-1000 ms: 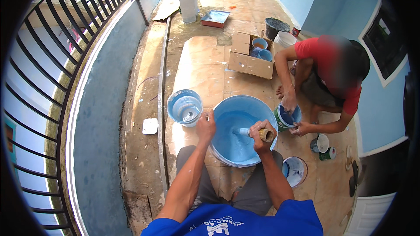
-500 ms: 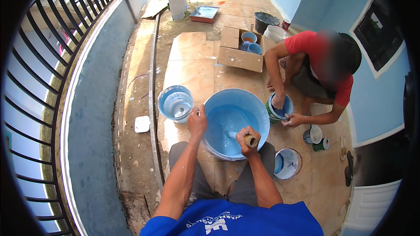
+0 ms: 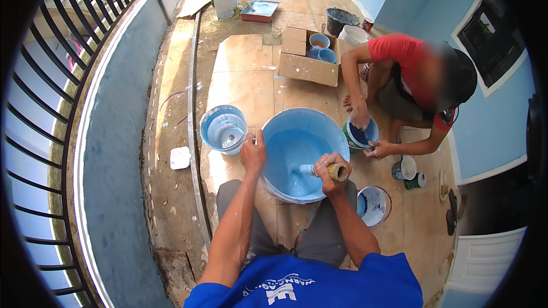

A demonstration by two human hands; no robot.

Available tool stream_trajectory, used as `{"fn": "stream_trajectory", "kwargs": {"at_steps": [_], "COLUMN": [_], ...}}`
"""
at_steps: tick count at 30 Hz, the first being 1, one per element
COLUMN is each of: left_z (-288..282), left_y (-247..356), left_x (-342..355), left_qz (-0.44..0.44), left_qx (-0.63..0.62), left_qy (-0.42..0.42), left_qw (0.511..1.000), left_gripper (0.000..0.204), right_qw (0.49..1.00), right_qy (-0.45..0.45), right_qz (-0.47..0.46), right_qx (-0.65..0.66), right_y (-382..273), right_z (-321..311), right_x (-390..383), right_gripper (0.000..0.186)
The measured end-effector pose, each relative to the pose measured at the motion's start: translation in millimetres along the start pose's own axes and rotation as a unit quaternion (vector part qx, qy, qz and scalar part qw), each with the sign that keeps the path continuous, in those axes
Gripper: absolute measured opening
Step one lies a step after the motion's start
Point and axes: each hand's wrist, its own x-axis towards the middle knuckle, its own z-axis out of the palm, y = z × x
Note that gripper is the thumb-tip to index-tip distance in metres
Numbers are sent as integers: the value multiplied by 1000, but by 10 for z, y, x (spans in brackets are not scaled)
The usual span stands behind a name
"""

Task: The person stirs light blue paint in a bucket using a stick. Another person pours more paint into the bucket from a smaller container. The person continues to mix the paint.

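Between my knees stands a large round bucket with light blue paint in it. My left hand is closed on the bucket's left rim. My right hand grips a bamboo stick near its hollow upper end; the stick slants left, and its blue-coated lower end dips into the paint. Just left of my left hand is a smaller clear bucket smeared with blue. Right of the large bucket, a co-worker in a red shirt has one hand over a green pail of darker blue and the other at its rim.
A paint-stained white pail lies by my right knee, with small cans beyond it. Ahead are a cardboard box holding blue cups, a black bucket and a red paint tray. A low wall with railing runs along the left.
My right hand and the stick's top have moved right and slightly up, tilting the stick flatter. My left hand stays on the rim. The co-worker's hand has lifted a little from the green pail.
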Motion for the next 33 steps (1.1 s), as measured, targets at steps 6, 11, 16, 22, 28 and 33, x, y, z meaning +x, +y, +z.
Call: {"fn": "stream_trajectory", "kwargs": {"at_steps": [6,11,16,22,28,33], "left_z": [-23,-47,-74,-46,16,-50], "left_y": [53,76,39,36,21,50], "left_x": [-8,-2,-36,8,-20,-14], "left_qz": [4,1,2,-5,30,4], "left_qx": [-14,-16,-13,-15,-32,-27], "left_qy": [0,6,19,8,49,19], "left_qw": [1000,1000,1000,1000,998,999], "left_gripper": [67,62,59,57,56,57], "right_qw": [999,998,996,995,999,995], "right_qy": [3,-6,-81,-72,-12,10], "right_qz": [-32,-32,-25,22,37,-39], "right_qx": [-18,-62,-34,-61,10,94], "right_y": [593,814,416,104,-211,17], "right_z": [317,227,44,-125,-158,192], "right_x": [615,457,-101,-266,13,450], "right_gripper": [25,28,25,24,20,20]}}
